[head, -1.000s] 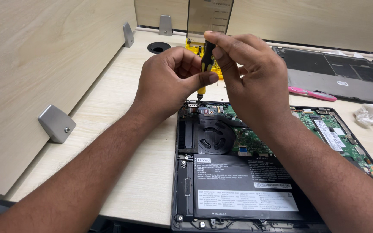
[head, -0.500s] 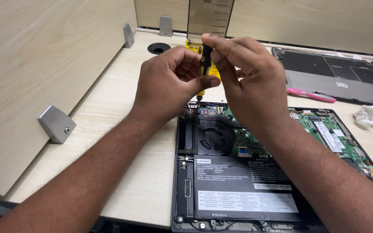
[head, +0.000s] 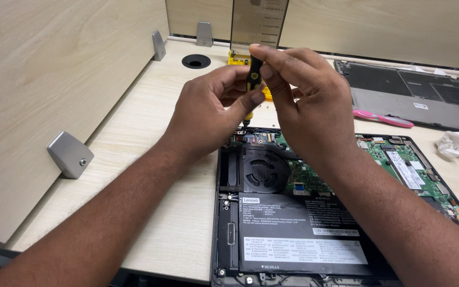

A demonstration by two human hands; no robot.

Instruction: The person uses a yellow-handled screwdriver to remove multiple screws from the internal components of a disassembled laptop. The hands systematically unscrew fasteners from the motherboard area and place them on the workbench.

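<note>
Upright above the far left corner of the opened laptop (head: pixel 314 212), a black-and-yellow screwdriver (head: pixel 253 79) is gripped by both hands: left hand (head: pixel 208 117) low on the handle, right hand (head: pixel 309 101) at its top. If tilted, the tip could likely slip onto the green circuit board (head: pixel 399 165).

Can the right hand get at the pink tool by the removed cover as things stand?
Probably yes, once it lets go: the pink tool lies in the open on the desk with nothing over it. But now the right hand and the left hand both grip the black-and-yellow screwdriver.
</note>
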